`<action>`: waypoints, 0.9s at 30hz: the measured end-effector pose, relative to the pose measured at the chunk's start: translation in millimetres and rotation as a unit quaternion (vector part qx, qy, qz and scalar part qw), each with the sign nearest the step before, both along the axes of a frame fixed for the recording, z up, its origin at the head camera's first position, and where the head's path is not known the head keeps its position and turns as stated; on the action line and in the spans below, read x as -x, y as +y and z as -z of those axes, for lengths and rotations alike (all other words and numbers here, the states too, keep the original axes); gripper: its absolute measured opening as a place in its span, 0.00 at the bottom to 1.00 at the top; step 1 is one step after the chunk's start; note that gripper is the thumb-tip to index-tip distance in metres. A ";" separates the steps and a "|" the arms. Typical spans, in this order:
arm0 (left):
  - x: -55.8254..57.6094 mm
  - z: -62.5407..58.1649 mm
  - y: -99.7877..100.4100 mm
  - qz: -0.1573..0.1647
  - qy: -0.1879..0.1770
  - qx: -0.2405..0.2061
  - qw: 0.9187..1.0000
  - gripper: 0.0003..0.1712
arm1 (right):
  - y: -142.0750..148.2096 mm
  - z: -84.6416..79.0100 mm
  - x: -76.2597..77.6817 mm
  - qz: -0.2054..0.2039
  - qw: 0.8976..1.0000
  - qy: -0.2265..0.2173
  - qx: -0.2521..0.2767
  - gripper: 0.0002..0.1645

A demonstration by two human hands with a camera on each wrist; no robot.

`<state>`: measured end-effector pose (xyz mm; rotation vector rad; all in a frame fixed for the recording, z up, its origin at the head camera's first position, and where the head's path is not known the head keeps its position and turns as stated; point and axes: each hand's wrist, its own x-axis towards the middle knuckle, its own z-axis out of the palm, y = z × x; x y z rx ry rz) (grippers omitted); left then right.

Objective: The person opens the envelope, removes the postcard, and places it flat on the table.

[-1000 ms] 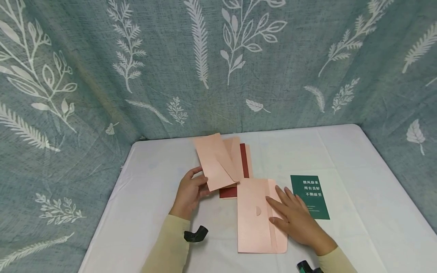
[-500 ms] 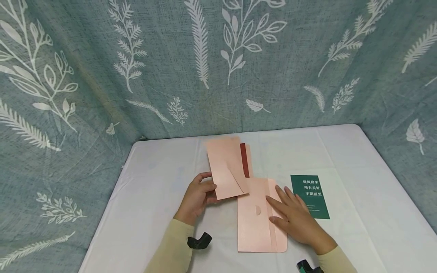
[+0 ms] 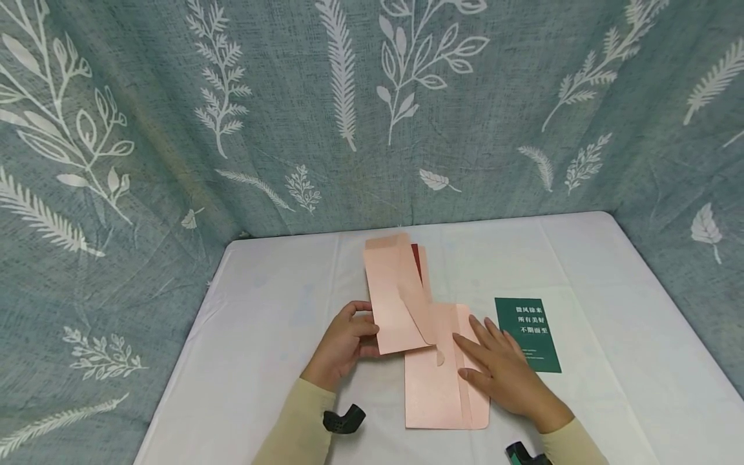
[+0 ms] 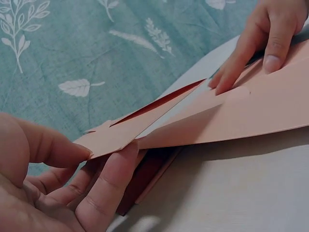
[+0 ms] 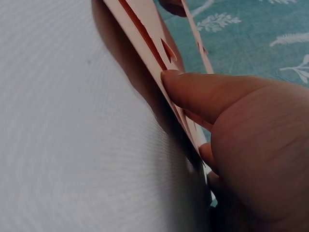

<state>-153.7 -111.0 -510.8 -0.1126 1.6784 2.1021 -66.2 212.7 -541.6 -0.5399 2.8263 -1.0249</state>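
My left hand (image 3: 341, 345) pinches the left edge of a pale pink envelope (image 3: 392, 310) between thumb and fingers. In the left wrist view this envelope (image 4: 130, 121) is raised and tilted, with a dark red gap along it. Its lower right corner overlaps a second pink envelope (image 3: 433, 403), which lies in front on the table. My right hand (image 3: 506, 374) rests on the right side of that second envelope, fingers extended. In the right wrist view the thumb (image 5: 193, 92) touches the pink paper. Behind the held envelope, more pink paper (image 3: 426, 271) and a dark red piece (image 3: 416, 258) are partly hidden.
A green card (image 3: 526, 336) with white writing lies just right of the envelopes, partly behind my right hand. The white-covered table (image 3: 261, 284) ends at a green leaf-patterned curtain (image 3: 372, 129) at the back and sides.
My left hand has drawn the held envelope right and toward me, so it now overlaps the second envelope and covers most of the dark red piece. The right hand has stayed put.
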 end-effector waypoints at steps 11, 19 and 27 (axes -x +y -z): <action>-13.8 3.7 7.5 0.030 -0.008 0.008 0.999 0.24 | -0.2 -1.0 0.1 -0.003 1.000 -0.001 0.001 0.38; -27.9 6.6 11.2 0.071 -0.030 -0.002 0.997 0.26 | -0.6 -0.1 -0.8 -0.002 1.000 0.003 -0.003 0.38; -41.1 7.4 13.9 0.095 -0.037 -0.006 0.995 0.26 | -0.5 -0.2 -0.4 -0.001 1.000 0.009 -0.008 0.37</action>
